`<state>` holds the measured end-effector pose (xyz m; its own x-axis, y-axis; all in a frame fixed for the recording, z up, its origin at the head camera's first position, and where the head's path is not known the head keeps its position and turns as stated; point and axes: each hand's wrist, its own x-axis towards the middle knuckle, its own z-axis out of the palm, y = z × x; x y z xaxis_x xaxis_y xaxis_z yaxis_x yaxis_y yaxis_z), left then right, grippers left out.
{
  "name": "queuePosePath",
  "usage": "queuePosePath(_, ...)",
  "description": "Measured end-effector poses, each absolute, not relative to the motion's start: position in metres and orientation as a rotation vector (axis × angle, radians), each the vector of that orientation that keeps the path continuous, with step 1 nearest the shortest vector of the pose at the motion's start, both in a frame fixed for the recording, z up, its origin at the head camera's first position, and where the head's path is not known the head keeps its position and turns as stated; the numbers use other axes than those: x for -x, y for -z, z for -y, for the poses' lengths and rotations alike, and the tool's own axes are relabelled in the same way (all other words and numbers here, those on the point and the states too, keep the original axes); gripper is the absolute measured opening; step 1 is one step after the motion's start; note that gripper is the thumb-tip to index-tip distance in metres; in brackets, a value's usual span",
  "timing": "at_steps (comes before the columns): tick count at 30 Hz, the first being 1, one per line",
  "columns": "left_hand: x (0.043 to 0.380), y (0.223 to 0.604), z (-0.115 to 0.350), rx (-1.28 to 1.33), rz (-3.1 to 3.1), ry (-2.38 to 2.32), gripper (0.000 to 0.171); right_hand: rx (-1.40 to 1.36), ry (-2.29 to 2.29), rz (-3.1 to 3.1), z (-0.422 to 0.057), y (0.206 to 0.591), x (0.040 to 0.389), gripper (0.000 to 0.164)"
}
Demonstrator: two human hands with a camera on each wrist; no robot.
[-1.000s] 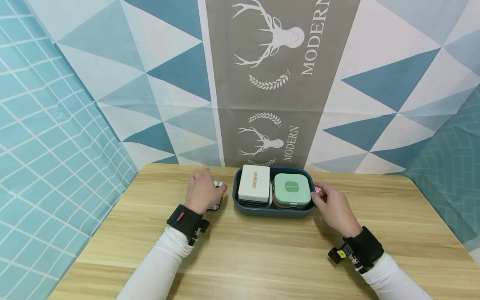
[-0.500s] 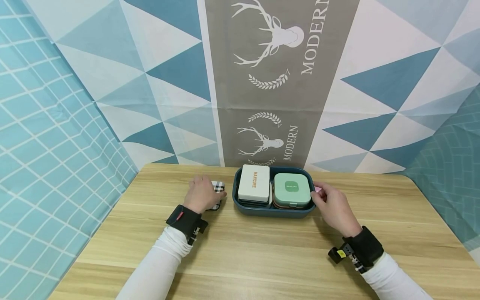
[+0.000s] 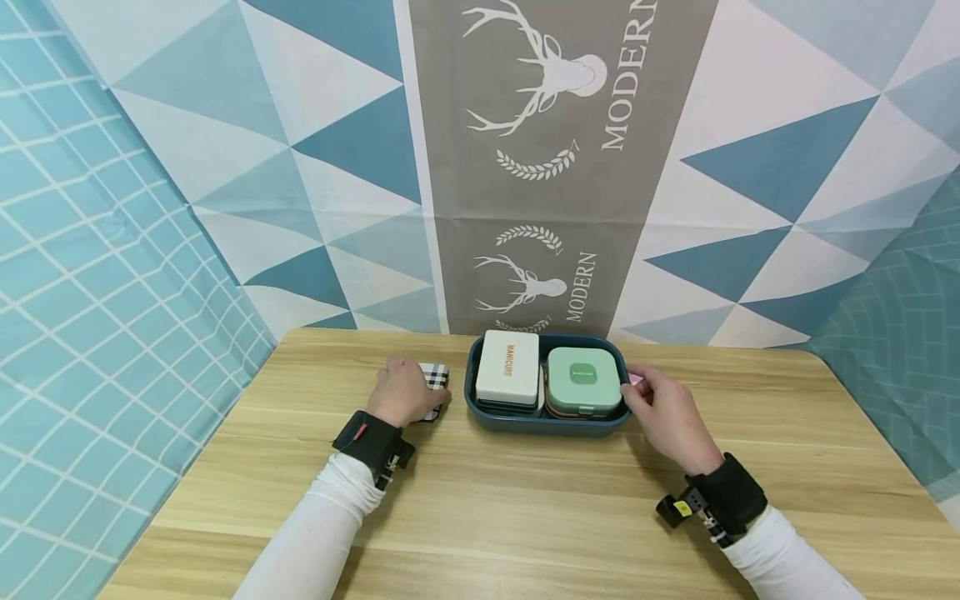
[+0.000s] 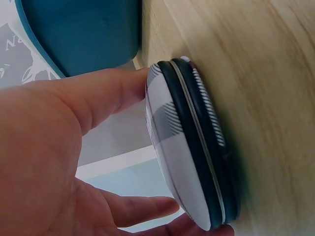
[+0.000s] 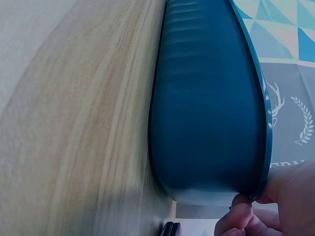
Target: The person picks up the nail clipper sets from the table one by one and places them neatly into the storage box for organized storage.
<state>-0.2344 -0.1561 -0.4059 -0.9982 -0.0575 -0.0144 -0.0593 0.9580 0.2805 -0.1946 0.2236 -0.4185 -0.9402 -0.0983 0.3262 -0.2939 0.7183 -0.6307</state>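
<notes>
A small black-and-white plaid case point(image 3: 436, 377) with a dark rim and a metal seam lies on the table, left of a dark blue bin point(image 3: 551, 426). My left hand point(image 3: 401, 393) holds the plaid case point(image 4: 170, 128), thumb at one end and fingertips around the other. In the bin sit a white case lettered MANICURE point(image 3: 508, 367) and a mint green case point(image 3: 583, 379), each on top of others. My right hand point(image 3: 670, 417) pinches the bin's right rim between thumb and fingers, also visible in the right wrist view.
Something pink point(image 3: 636, 379) shows behind the bin's right end, partly hidden by my right hand. The wooden table point(image 3: 525, 517) meets a patterned backdrop point(image 3: 360, 167) right behind the bin.
My left hand has drawn slightly toward me and lowered over the plaid case, uncovering more of its checked top. The right hand and the bin have stayed put.
</notes>
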Motion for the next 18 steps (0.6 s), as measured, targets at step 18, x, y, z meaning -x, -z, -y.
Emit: queuePosePath(18,0.2354,0.407,0.1578,0.071,-3.091,-0.467,0.065,-0.306,-1.036,2.655,-0.2237,0.4196,0.1953,0.036)
